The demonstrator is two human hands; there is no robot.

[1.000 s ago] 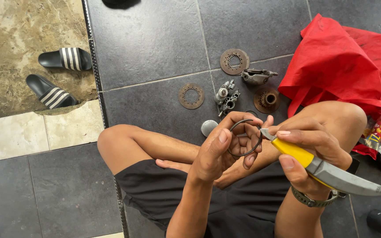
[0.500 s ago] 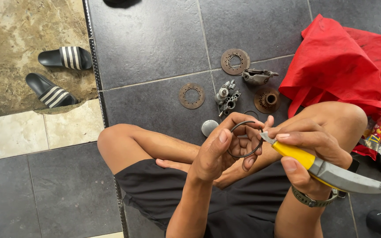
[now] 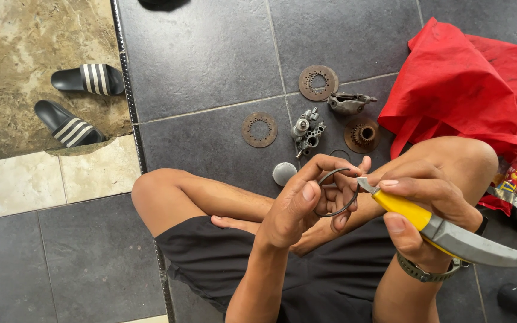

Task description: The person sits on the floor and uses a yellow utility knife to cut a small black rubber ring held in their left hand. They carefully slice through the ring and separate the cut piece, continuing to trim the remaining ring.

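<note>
One package shows: a crinkled snack wrapper (image 3: 513, 182) lying on the dark floor tiles just below the lower right corner of the red cloth bag (image 3: 468, 84), touching or nearly touching its hem. The wrapper is mostly red with a yellow patch and some blue and white print, glossy and creased, roughly oblong, its left end hidden behind the person's raised knee. A black object lies just to the right of it. No signs, screens or separate labels are in view.

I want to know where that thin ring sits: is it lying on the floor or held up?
Held up: the left hand pinches the ring above the lap.
</note>
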